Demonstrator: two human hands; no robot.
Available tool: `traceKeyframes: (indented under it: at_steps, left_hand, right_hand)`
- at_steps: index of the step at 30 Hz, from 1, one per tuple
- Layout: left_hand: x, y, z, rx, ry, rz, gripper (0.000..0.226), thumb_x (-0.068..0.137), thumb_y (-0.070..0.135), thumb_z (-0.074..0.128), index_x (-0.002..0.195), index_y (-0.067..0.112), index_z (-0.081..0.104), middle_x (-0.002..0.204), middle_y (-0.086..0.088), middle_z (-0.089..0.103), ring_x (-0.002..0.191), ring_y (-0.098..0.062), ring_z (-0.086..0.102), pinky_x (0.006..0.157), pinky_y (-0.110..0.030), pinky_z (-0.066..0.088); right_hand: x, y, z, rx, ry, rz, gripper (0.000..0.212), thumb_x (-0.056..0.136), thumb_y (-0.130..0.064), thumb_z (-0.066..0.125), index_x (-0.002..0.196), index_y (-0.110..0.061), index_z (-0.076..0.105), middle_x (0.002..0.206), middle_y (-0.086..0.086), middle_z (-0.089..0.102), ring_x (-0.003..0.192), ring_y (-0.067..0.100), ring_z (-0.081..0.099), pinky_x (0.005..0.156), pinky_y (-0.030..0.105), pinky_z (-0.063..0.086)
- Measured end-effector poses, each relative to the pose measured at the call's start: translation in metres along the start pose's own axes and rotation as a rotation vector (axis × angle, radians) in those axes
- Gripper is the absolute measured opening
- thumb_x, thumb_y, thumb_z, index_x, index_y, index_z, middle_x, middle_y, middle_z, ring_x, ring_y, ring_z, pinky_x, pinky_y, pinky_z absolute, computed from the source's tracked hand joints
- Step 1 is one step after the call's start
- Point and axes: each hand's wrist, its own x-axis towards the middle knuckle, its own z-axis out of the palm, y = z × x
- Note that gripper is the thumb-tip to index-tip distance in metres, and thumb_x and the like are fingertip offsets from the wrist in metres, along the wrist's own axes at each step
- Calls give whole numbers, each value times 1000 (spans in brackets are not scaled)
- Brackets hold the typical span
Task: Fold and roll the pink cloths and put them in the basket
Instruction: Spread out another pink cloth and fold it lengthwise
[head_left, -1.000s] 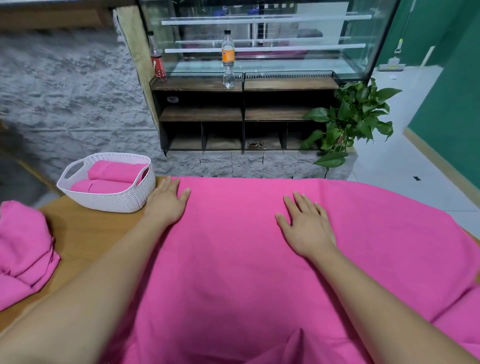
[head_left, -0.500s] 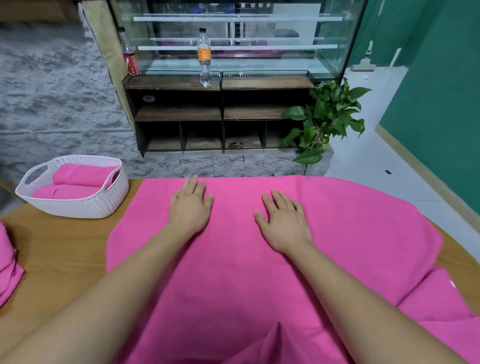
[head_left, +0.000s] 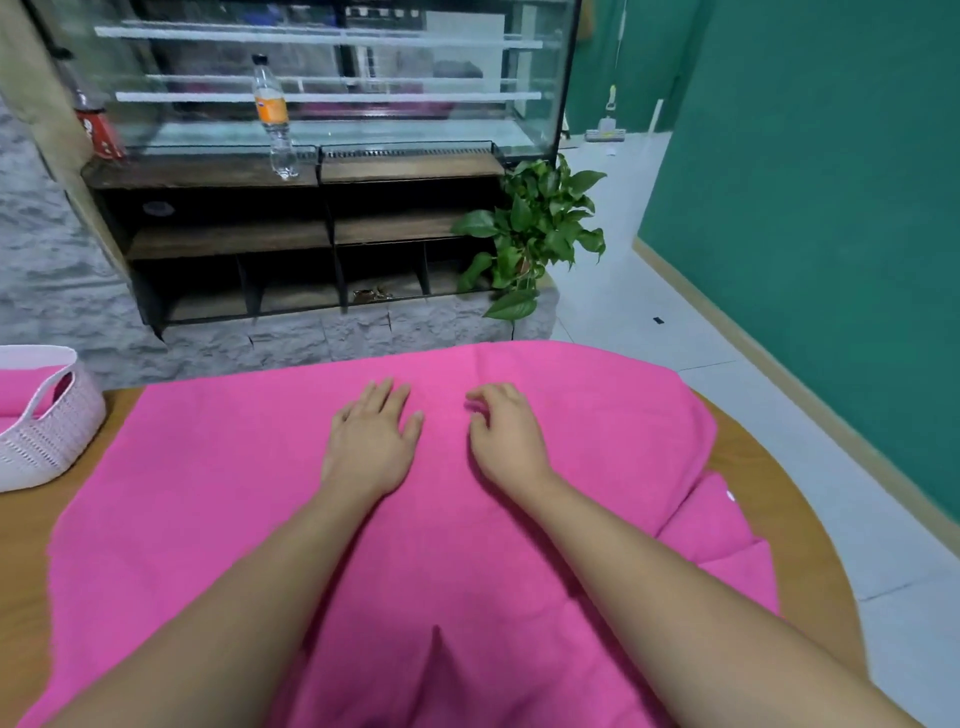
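A large pink cloth (head_left: 234, 493) lies spread flat over the wooden bench (head_left: 31, 525). The left hand (head_left: 371, 441) rests on its middle, fingers straight and close together. Just beside it, the right hand (head_left: 506, 441) touches the cloth with bent fingers; I cannot tell if they pinch it. The white basket (head_left: 47, 431) stands at the left edge with a rolled cloth (head_left: 21, 387) inside.

A glass display case (head_left: 332, 78) is set on dark wooden shelving (head_left: 228, 239) against a grey stone wall (head_left: 47, 270). Green wall (head_left: 810, 208) and white floor tiles (head_left: 649, 291) are seen off right.
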Motion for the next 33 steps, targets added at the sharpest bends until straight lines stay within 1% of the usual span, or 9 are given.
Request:
traceKeyframes:
  at_steps: [4,8,11,14,21,24,28,31,33]
  left_hand:
    - [0,-1,2,8,18,8,63,108,58,29,163,28,34,172,2,27,160,-17,19,128,-46,20]
    - [-1,-1,1,15,30,9,63,108,58,29,163,27,35,171,1,29,160,-18,21,127,-46,21]
    - [0,-1,1,23,31,13,64,108,59,28,163,27,35,171,1,30,160,-19,21,127,-47,22]
    - [0,-1,1,18,27,10,64,108,60,27,163,28,34,172,2,27,160,-18,20,127,-48,21]
    - [12,-12,3,27,13,1,64,107,61,25,164,32,32,173,6,24,161,-15,17,129,-45,20]
    - [23,-16,1,34,8,-35,64,108,59,24,164,31,32,173,5,23,161,-16,17,129,-45,18]
    - [41,-20,-4,50,6,-51,63,108,59,23,165,32,30,174,5,22,161,-17,18,126,-49,23]
    - [56,-25,-4,26,18,-55,60,108,57,29,161,30,38,172,3,28,159,-19,23,122,-51,26]
    - [64,-28,-4,-32,75,-39,56,107,53,35,152,24,51,165,-3,42,154,-24,35,118,-54,33]
  right_hand:
    - [2,52,-73,-120,130,62,37,87,3,56,118,-12,71,120,10,65,116,31,56,105,40,43]
    - [-13,116,-148,-260,308,250,39,91,0,51,124,-11,67,124,14,61,119,37,54,106,46,42]
    - [-40,149,-165,-263,418,375,34,99,-10,51,131,-9,60,129,18,57,121,39,50,108,49,39]
    - [-60,158,-159,-212,466,376,32,105,-20,50,135,-11,55,132,15,54,124,35,48,112,51,37]
    - [-54,168,-165,-330,364,311,32,110,-28,42,137,-15,54,133,10,56,121,33,47,108,49,36]
    - [-44,180,-172,-376,345,352,35,111,-30,37,137,-14,54,133,11,57,123,33,47,108,50,35]
    - [-32,193,-175,-447,324,365,37,110,-30,36,139,-13,53,133,14,56,121,36,48,106,53,36]
    - [-27,194,-172,-521,319,324,37,110,-31,38,136,-11,55,129,14,58,117,36,49,102,51,38]
    - [-27,190,-169,-576,309,286,35,110,-33,40,134,-13,56,126,12,58,114,34,49,99,50,38]
